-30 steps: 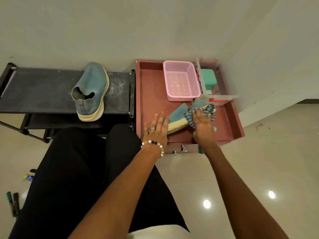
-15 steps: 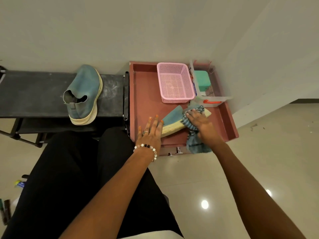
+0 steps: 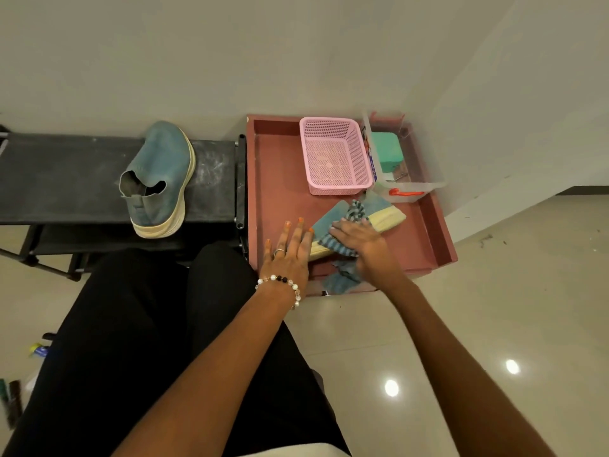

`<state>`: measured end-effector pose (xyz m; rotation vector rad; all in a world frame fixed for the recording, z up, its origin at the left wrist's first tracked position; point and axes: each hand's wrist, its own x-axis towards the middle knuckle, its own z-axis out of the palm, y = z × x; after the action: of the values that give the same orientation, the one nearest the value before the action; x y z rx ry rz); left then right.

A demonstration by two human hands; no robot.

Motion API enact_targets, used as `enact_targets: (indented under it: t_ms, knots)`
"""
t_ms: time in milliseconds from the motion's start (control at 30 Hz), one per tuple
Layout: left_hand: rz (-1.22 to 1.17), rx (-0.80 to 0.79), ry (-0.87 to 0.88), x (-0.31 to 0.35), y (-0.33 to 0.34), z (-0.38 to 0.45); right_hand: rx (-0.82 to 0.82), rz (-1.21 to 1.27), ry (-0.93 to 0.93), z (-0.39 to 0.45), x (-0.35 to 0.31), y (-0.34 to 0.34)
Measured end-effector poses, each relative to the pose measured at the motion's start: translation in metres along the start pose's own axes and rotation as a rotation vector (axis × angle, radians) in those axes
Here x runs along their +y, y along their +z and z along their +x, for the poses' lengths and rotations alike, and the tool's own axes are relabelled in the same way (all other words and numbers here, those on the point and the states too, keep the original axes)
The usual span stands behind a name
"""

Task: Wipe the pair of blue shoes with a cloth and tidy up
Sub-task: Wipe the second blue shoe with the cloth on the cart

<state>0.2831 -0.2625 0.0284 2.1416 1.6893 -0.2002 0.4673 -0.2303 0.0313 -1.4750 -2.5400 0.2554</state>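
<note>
Left hand (image 3: 290, 250) lies flat, fingers spread, beside the blue shoe (image 3: 359, 219) in the red tray (image 3: 435, 225). Right hand (image 3: 362, 244) presses the striped cloth (image 3: 342, 249) onto that shoe. Beyond: pink basket (image 3: 334, 156); second blue shoe (image 3: 158, 179) on the black rack (image 3: 66, 179).

Two blue shoes: one (image 3: 159, 179) left of the red tray (image 3: 273, 179), one (image 3: 382, 212) in it; one cloth (image 3: 342, 245); one pink basket (image 3: 333, 156).
</note>
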Motion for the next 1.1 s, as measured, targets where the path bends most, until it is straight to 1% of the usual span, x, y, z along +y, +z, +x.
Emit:
enact_targets:
  t_ms: [33,100,167,233,300,367,400,467,533,567,633,667,700,767,800,833,867,967,1000,1067,1100]
  knots:
    - [0.000,0.000,0.005,0.000,-0.001,-0.001,-0.022,-0.042,-0.026,-0.001,0.014,-0.005]
    - [-0.009,-0.003,0.005,-0.001,-0.001,-0.001,-0.050,-0.097,0.025,-0.004,0.044,-0.013]
    - [-0.009,-0.006,0.005,-0.002,-0.002,-0.001,-0.067,-0.126,0.192,-0.006,0.068,-0.022]
    - [0.009,-0.002,0.000,-0.001,-0.002,-0.001,-0.077,-0.124,0.365,-0.003,0.077,-0.026]
    - [0.030,0.016,-0.020,0.000,-0.003,-0.002,-0.066,-0.117,0.476,0.002,0.067,-0.022]
    - [0.059,0.070,-0.030,0.004,-0.003,0.001,-0.064,-0.169,0.527,0.009,0.050,-0.013]
    - [0.080,0.113,-0.013,0.008,-0.003,0.003,-0.081,-0.206,0.545,0.013,0.041,-0.010]
    - [0.124,0.204,0.092,0.020,-0.002,0.005,-0.139,-0.246,0.570,0.018,0.021,-0.007]
    - [0.149,0.236,0.174,0.031,0.001,0.007,-0.154,-0.243,0.547,0.021,0.002,0.001]
    - [0.140,0.239,0.168,0.034,0.002,0.008,-0.139,-0.209,0.513,0.020,-0.008,0.005]
    - [0.124,0.267,0.136,0.034,0.003,0.010,-0.054,-0.077,0.422,0.012,-0.019,0.012]
    - [0.122,0.290,0.139,0.033,0.004,0.011,-0.006,-0.021,0.348,0.007,-0.017,0.013]
    - [0.125,0.295,0.153,0.032,0.006,0.010,-0.012,0.005,0.258,0.002,-0.008,0.013]
    - [0.149,0.251,0.193,0.032,0.009,0.008,-0.063,-0.041,0.102,-0.005,0.019,0.005]
    - [0.163,0.225,0.208,0.032,0.010,0.008,-0.087,-0.081,0.064,-0.006,0.034,0.000]
    - [0.173,0.214,0.217,0.032,0.010,0.007,-0.110,-0.112,0.070,-0.004,0.046,-0.005]
    - [0.183,0.219,0.221,0.032,0.010,0.007,-0.120,-0.130,0.114,-0.002,0.057,-0.011]
    - [0.178,0.272,0.243,0.031,0.013,0.007,-0.108,-0.178,0.374,0.001,0.081,-0.028]
    - [0.184,0.290,0.254,0.031,0.015,0.008,-0.111,-0.154,0.449,0.002,0.086,-0.032]
    - [0.198,0.303,0.255,0.031,0.016,0.007,-0.118,-0.090,0.541,0.006,0.085,-0.033]
    - [0.198,0.302,0.256,0.031,0.016,0.008,-0.114,-0.090,0.555,0.007,0.080,-0.030]
